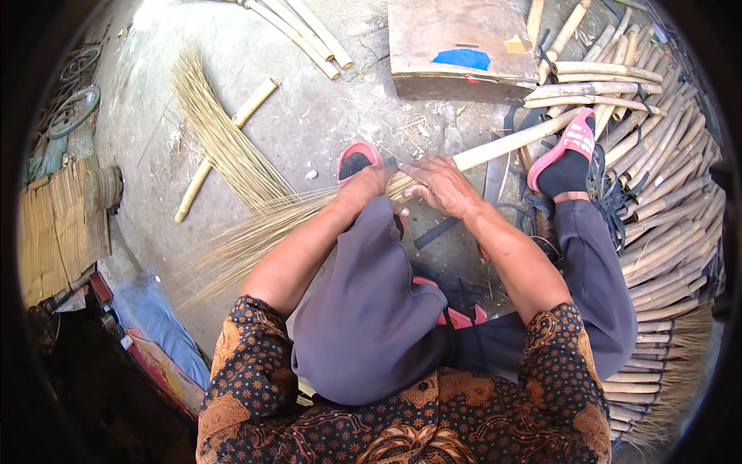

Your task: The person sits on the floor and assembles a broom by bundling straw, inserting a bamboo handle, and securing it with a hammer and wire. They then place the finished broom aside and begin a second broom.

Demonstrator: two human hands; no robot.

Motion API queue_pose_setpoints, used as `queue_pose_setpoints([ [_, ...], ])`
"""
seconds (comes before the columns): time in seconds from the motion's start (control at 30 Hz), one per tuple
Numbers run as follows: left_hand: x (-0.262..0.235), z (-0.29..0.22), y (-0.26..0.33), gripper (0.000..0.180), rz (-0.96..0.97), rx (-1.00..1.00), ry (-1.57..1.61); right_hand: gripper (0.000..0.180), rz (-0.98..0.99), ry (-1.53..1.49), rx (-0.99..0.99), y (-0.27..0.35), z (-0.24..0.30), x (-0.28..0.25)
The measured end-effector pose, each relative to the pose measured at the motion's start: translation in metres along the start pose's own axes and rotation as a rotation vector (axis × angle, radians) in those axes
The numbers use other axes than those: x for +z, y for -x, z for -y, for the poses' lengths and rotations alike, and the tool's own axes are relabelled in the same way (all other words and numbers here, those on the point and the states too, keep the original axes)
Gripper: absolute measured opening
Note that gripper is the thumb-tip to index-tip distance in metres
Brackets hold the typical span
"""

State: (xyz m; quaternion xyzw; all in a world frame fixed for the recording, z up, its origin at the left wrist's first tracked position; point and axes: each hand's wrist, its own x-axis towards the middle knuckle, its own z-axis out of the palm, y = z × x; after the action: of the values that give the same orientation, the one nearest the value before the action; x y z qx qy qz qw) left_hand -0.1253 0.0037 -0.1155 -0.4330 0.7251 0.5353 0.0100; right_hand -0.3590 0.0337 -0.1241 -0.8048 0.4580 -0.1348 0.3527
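Across my raised knee lies a stick broom: thin straw-coloured bristles (267, 241) fan out to the left, and a pale bamboo handle (506, 147) runs to the right, past my pink-shod foot. My left hand (369, 183) is closed round the bristle bundle just beyond the knee, its fingers partly hidden. My right hand (444, 188) wraps the joint where bristles and handle meet, with the forefinger reaching toward my left hand. A dark strip (437, 232) hangs below the joint; whether it is tied on cannot be seen.
A loose bristle bundle (224, 139) lies over a bamboo stick (193, 192) on the concrete floor. A wooden box (433, 31) stands ahead. Many bamboo-handled brooms (665, 224) are stacked along the right. More bamboo poles (309, 35) lie at the top.
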Motion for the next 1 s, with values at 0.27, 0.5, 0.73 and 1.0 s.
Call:
queue_pose_setpoints([
  [0.27,0.0,-0.003,-0.003,0.078,0.027,-0.125,-0.167,0.059,-0.011,0.048,-0.011,0.003,0.0,0.003],
  [0.5,0.015,-0.03,-0.011,0.077,-0.014,-0.307,-0.609,0.059,-0.049,0.107,0.039,0.0,0.004,0.005],
  [0.73,0.019,-0.029,-0.016,0.063,-0.068,-0.287,-0.568,0.052,-0.548,0.108,0.287,0.048,0.013,0.011],
  [1.0,0.015,-0.042,-0.013,0.062,-0.105,-0.282,-0.53,0.028,-0.433,0.121,1.083,0.157,-0.068,0.002],
])
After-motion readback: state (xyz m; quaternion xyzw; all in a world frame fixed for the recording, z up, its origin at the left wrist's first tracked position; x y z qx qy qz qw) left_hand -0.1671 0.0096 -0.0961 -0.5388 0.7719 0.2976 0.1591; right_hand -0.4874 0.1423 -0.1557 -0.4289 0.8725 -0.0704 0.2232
